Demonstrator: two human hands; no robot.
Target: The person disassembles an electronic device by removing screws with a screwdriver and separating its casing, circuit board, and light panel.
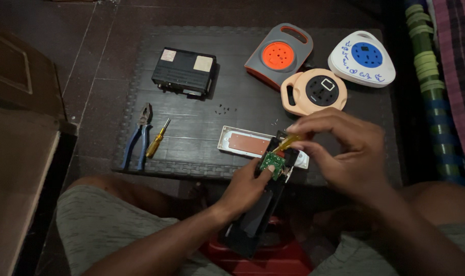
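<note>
Both grips — circuit board [272, 162] between

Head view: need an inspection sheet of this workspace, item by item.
Surface: dark woven-texture low table, dimly lit.
Job's things: long black opened device with green circuit board; yellow-handled screwdriver over the board.
Clutter: white rectangular cover with reddish inner panel; black box with pale labels; blue-handled pliers; small yellow screwdriver; three extension reels, grey-orange, peach-black, white-blue; tiny screws.
Grippers: left hand steadies the device; right hand holds the screwdriver.
Cables: nothing seen.
Surroundings: tiled floor; red stool below.
</note>
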